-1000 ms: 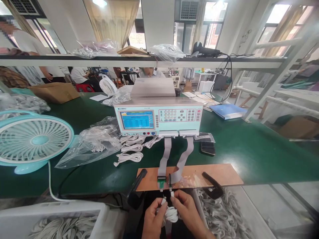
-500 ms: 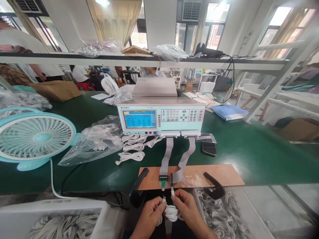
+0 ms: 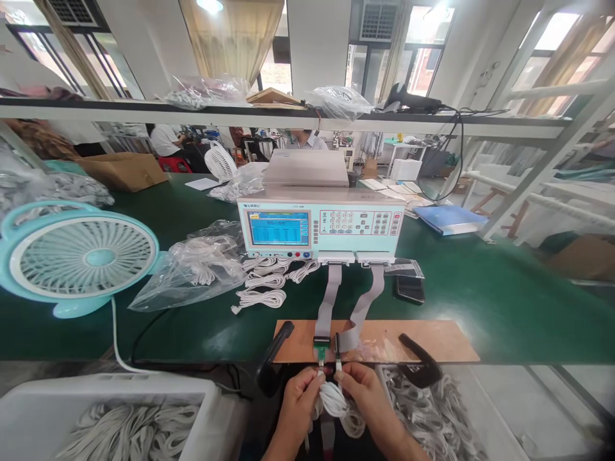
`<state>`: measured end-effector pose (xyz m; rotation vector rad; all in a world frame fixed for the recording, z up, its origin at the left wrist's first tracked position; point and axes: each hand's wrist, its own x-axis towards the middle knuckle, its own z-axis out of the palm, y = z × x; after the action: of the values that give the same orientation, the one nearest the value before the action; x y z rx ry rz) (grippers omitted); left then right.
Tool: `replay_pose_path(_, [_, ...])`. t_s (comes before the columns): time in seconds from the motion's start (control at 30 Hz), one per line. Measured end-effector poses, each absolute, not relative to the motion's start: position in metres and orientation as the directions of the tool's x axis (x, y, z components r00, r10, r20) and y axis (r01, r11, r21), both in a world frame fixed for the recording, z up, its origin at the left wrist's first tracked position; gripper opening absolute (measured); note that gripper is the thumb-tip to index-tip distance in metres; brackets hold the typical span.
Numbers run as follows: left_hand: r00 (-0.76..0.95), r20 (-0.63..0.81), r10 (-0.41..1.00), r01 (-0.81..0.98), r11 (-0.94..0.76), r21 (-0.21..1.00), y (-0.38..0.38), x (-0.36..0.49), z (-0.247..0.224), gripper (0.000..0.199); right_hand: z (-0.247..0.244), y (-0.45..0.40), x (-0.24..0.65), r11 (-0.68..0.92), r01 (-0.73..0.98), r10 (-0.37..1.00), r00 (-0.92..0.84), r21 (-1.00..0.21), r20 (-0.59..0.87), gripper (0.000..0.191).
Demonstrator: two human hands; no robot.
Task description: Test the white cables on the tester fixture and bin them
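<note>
My left hand (image 3: pixel 302 398) pinches one end of a coiled white cable, its plug up against the small green circuit board (image 3: pixel 321 352) at the bench edge. With thumb and fingers closed, my right hand (image 3: pixel 364 392) grips the cable's other end at the black connector (image 3: pixel 337 344). Whether either plug is fully seated I cannot tell. Between both hands hangs the bundled white cable (image 3: pixel 333 401). Two grey ribbon cables (image 3: pixel 330 294) run from the board and connector up to a tester (image 3: pixel 321 225) with a lit blue screen.
A wooden board (image 3: pixel 379 339) lies along the bench edge, with black clamps (image 3: pixel 276 358) on it. Bins of white cables (image 3: pixel 192 390) stand below, left and right. A turquoise fan (image 3: pixel 98 256), coiled cables (image 3: pixel 262 298), a phone (image 3: pixel 409 289) and a blue folder (image 3: pixel 449 218) are on the bench.
My left hand has moved up, bringing its plug from below the green board to meet it. The right hand stays at the black connector. The whole view has shifted slightly.
</note>
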<state>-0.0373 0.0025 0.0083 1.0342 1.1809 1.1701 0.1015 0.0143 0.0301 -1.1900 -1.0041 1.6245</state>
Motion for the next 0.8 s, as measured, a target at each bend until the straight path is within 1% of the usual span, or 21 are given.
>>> replay_pose_path(0.13, [-0.044,-0.155,0.987,-0.195,0.144,0.970,0.001,-0.031,0.010,0.031,0.029,0.016,0.102,-0.289,-0.169,0.949,-0.178,-0.942,-0.259,0.036])
replay_pose_path(0.27, [-0.106,-0.241,0.965,-0.359,0.189,0.914,-0.005,-0.021,0.011,0.026,0.029,0.016,0.102,-0.283,-0.165,0.949,-0.188,-0.945,-0.252,0.035])
replay_pose_path(0.33, [-0.139,-0.257,0.956,-0.407,0.181,0.895,-0.006,-0.016,0.013,0.024,0.032,0.016,0.102,-0.289,-0.157,0.947,-0.192,-0.944,-0.258,0.036])
replay_pose_path(0.53, [-0.163,-0.263,0.951,-0.352,0.193,0.916,-0.003,-0.018,0.026,0.027,0.034,0.016,0.103,-0.303,-0.164,0.941,-0.210,-0.939,-0.266,0.037])
replay_pose_path(0.73, [-0.134,-0.303,0.943,-0.470,0.209,0.858,-0.004,-0.015,0.026,0.026,0.030,0.015,0.104,-0.313,-0.206,0.938,-0.218,-0.927,-0.268,0.034])
replay_pose_path(0.8, [-0.126,-0.303,0.945,-0.481,0.208,0.851,-0.005,-0.013,0.022,0.024,0.031,0.015,0.104,-0.326,-0.218,0.933,-0.229,-0.920,-0.276,0.032])
